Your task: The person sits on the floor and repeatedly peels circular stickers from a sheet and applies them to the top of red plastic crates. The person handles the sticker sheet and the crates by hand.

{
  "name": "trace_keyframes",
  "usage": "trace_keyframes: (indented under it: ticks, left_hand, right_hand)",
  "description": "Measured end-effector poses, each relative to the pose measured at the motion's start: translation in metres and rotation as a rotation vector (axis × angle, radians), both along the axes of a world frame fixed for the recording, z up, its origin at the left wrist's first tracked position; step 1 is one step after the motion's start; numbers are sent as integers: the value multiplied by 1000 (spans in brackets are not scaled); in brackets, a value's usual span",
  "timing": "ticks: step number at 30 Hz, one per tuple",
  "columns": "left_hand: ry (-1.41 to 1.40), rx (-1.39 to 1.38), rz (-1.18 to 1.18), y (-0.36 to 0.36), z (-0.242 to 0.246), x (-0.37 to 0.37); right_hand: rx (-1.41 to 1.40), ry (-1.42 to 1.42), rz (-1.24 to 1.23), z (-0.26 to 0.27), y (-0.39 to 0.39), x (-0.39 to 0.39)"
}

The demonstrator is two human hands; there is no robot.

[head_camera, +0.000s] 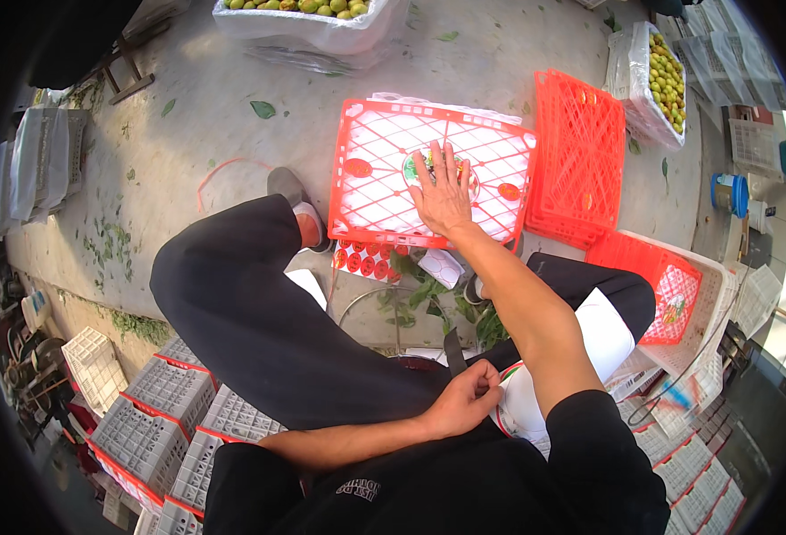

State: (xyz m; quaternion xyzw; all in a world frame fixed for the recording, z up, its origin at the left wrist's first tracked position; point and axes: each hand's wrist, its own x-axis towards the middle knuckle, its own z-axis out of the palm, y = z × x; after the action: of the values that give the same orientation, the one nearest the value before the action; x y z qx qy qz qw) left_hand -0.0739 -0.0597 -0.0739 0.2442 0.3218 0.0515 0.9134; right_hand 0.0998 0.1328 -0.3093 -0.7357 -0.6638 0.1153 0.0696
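Note:
My right hand (pixel 445 190) lies flat, fingers spread, over a round printed label in the middle of a red plastic lattice lid (pixel 379 200). White lining shows through the lattice. Two small red oval stickers sit on the lid, one to either side of the hand. Down at my lap, my left hand (pixel 463 401) has curled fingers, thumb and forefinger close together. Its fingertips are by a white sheet with printed round edges (pixel 523 401) on my thigh; whether they pinch anything cannot be made out.
Red lattice lids (pixel 577 154) are stacked right of the lidded load. Lined crates of green-yellow fruit (pixel 299 30) stand beyond. A sticker sheet (pixel 366 261) and leaves (pixel 426 294) lie between my feet. Grey crates with red rims (pixel 172 388) sit at lower left; a white bin (pixel 707 301) holds more lids.

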Motion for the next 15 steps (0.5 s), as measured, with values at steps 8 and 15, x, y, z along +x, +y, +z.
trace_keyframes:
  ticks: [8,15]
  left_hand:
    - [32,35,-43,4,-7,2]
    - [-1,53,-13,-5,-13,7]
  right_hand:
    - [-65,31,10,-31,-3,2]
    - [23,138,-27,30,1,25]
